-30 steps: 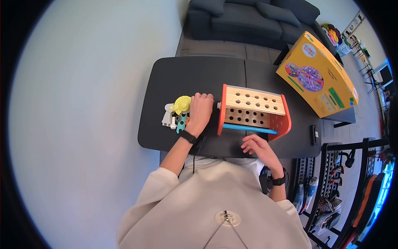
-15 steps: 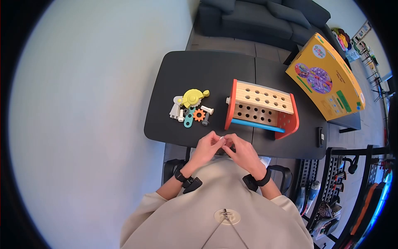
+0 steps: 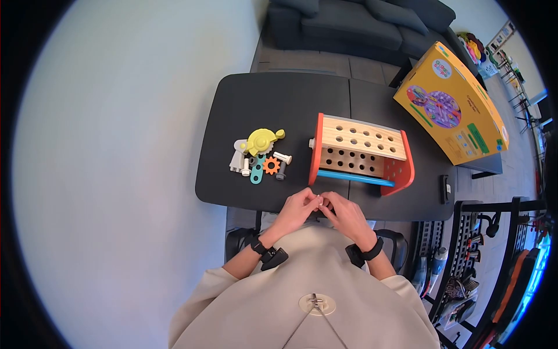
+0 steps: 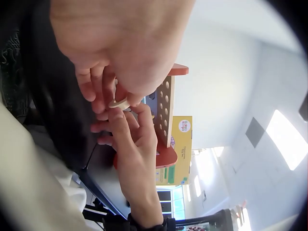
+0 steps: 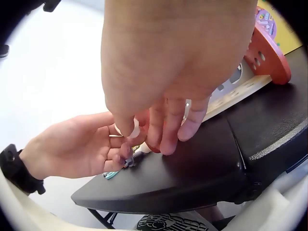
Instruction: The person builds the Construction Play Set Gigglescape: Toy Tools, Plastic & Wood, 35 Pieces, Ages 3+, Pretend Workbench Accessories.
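Observation:
Near the table's front edge my left hand and right hand meet at the fingertips. Between them is a small cream-white round piece, pinched by the thumb and fingers of both hands. Fingers cover much of it, so I cannot tell its exact kind. Just beyond the hands stands a wooden toy workbench with red ends and a blue bar. To the left lie a yellow toy saw part, a teal strip, an orange gear, a grey bolt and a white bolt.
A grey toy piece and another white bolt lie at the parts' left side. The large yellow box stands at the back right of the black table. A small black object lies by the right edge.
My left hand has come from the loose parts to the front edge, uncovering them. The right hand has joined it, and both now pinch the small cream-white piece. The workbench stays put.

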{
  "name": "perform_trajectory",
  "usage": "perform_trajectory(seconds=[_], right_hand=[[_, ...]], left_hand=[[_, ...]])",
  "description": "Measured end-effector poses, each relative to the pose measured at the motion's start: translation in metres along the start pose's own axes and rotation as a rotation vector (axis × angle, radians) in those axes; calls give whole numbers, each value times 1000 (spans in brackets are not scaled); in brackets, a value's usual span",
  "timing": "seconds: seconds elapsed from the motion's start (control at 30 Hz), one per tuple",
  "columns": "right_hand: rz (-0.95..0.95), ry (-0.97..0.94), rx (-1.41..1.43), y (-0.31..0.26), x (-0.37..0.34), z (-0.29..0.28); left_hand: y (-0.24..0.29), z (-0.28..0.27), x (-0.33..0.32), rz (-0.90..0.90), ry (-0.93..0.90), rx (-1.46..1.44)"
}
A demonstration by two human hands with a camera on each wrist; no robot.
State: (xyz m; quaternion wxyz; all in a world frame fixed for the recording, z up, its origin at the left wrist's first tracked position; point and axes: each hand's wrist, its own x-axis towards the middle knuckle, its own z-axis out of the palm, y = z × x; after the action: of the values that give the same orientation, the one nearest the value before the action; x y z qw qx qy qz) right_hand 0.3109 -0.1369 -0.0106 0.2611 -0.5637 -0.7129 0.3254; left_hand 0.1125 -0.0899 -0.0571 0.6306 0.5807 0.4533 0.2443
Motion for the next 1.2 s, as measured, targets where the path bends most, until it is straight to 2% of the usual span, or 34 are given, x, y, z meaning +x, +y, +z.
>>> perform_trajectory(seconds=[0.1, 0.17, 0.2, 0.27, 0.3, 0.37, 0.47, 0.6, 0.67, 0.8, 0.87, 0.93, 1.03, 1.2], right_hand=[[82, -7, 56, 3, 1, -1], [86, 65, 54, 14, 2, -1], [90, 137, 52, 22, 3, -1], [62, 196, -38, 38, 5, -4], [32, 252, -125, 46, 6, -4], [34, 250, -193, 57, 14, -3], [-17, 324, -271, 63, 28, -2], [-51, 412, -339, 66, 42, 9], [-54, 430, -379, 73, 52, 12], [-39, 469, -381, 80, 77, 17], [-22, 477, -361, 81, 87, 19], [-39, 584, -436, 83, 95, 22], [16, 480, -364, 83, 97, 19], [-31, 474, -353, 80, 94, 15]], left_hand=[[15, 0, -2, -47, -23, 27], [20, 2, -5, 36, 174, 237], [19, 1, -3, 38, 173, 236], [13, -1, -1, 213, 340, 372], [13, -2, 1, 213, 337, 373], [18, -5, 12, 302, 312, 465], [19, -3, 27, 226, 255, 500], [10, -3, 42, 289, 264, 544], [10, -4, 44, 242, 237, 528], [14, -3, 42, 260, 259, 559], [26, -2, 38, 153, 202, 492], [28, 0, 36, 148, 200, 491], [35, 4, 31, 151, 206, 485], [52, 7, 23, 195, 224, 466]])
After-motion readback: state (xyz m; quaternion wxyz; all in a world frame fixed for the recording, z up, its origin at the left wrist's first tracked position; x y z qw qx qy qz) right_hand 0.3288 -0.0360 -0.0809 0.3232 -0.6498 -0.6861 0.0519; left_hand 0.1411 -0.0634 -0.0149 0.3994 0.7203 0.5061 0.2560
